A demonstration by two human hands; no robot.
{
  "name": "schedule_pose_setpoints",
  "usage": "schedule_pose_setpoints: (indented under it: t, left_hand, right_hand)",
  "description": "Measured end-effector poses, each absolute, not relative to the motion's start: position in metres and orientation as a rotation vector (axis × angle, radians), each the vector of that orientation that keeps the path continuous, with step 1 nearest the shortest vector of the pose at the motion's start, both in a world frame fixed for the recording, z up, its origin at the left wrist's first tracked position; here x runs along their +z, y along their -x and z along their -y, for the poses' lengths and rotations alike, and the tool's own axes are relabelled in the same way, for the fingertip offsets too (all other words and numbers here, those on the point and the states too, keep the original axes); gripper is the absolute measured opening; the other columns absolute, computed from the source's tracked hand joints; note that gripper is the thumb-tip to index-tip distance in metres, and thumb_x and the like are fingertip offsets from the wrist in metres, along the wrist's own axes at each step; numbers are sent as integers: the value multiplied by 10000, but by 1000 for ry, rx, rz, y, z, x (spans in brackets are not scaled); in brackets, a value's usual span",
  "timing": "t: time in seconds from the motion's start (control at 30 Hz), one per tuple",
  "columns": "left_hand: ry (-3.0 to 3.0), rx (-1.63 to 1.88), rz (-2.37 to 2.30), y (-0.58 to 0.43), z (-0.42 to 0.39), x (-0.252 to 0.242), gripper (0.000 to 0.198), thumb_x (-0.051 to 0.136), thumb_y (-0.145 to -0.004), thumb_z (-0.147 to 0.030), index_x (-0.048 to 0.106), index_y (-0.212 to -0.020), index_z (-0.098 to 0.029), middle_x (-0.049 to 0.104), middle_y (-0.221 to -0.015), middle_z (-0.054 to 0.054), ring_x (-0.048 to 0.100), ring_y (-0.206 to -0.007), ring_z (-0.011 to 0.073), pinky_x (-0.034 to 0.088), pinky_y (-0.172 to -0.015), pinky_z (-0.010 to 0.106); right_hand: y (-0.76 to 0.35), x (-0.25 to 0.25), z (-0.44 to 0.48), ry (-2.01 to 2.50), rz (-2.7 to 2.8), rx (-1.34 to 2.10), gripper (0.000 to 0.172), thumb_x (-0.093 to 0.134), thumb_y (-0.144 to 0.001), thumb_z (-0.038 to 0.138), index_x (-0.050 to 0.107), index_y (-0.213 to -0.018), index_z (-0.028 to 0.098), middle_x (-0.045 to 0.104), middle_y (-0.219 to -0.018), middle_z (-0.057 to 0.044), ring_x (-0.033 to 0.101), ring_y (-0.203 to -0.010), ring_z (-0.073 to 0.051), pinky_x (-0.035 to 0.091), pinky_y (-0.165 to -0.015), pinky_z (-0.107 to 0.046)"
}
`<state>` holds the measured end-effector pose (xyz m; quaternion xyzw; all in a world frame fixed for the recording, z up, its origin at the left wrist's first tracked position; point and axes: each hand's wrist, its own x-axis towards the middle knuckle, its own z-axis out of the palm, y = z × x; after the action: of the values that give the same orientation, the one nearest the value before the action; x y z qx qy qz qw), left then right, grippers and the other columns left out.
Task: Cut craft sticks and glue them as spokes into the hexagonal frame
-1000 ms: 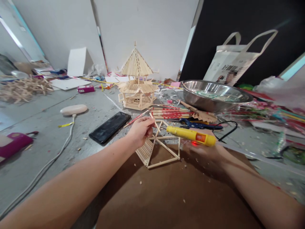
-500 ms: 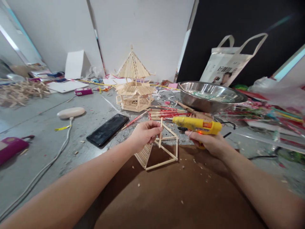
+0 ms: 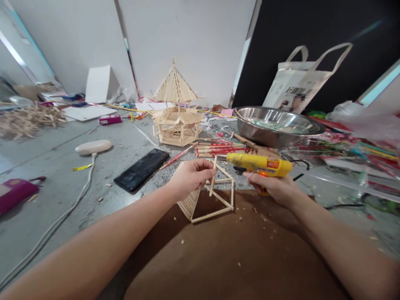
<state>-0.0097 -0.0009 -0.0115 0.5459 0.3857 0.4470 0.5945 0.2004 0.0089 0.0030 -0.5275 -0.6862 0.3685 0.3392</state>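
Observation:
Between the thumb and fingers of my left hand (image 3: 195,177) is a short wooden stick (image 3: 213,177), tilted slightly from upright. Below it lies a frame of wooden sticks (image 3: 212,213), its left side covered by a row of sticks and its right side open bars. My left hand hides part of that frame. My right hand (image 3: 271,185) is wrapped around the handle of a yellow hot glue gun (image 3: 258,163). A small orange light glows on the gun, and its nozzle points left toward the stick, apart from it.
A pagoda model of sticks (image 3: 176,112) stands behind, beside red-wrapped stick bundles (image 3: 218,149). A black phone (image 3: 142,170) lies left, near a white power strip (image 3: 93,147). At right are a steel basin (image 3: 278,125) and a tote bag (image 3: 290,85). Brown board (image 3: 218,258) lies in front.
The stick in my left hand has shifted slightly right and leans more, its top end to the right. My right hand and the glue gun have barely moved.

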Motion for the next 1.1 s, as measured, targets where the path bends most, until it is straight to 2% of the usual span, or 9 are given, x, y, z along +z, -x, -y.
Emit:
schedule_pose_setpoints:
  t: [0.33,0.63,1.0,1.1]
  left_hand:
    - [-1292,1036,-896,10,2,-10,141,570,-660,-257,499,-711,-146,472,-502,-63,307,-329,1,204,-316,148]
    - [-1300,1045,-897,10,2,-11,144,565,-662,-262,502,-713,-142,475,-501,-60,308,-331,1,204,-316,146]
    - [-1279,1063,-915,10,1,-10,148,575,-653,-254,502,-706,-137,460,-499,-63,311,-330,-1,205,-316,145]
    - [-1283,1067,-930,10,2,-9,146,574,-653,-255,503,-705,-139,465,-495,-63,308,-327,-1,204,-315,145]
  right_hand:
    - [-200,4,-8,1334,1786,953,213,567,-619,361,507,-525,180,417,-428,27,376,-389,-80,284,-352,-228]
    - [-199,6,-7,1317,1801,937,201,565,-619,317,496,-484,184,413,-416,28,366,-381,-71,281,-342,-221]
    - [-201,3,-8,1282,1801,945,146,575,-614,325,557,-575,185,445,-442,24,389,-401,-81,308,-355,-222]
    - [-200,5,-7,1277,1809,945,148,578,-611,318,553,-544,188,431,-421,25,389,-396,-80,305,-347,-219]
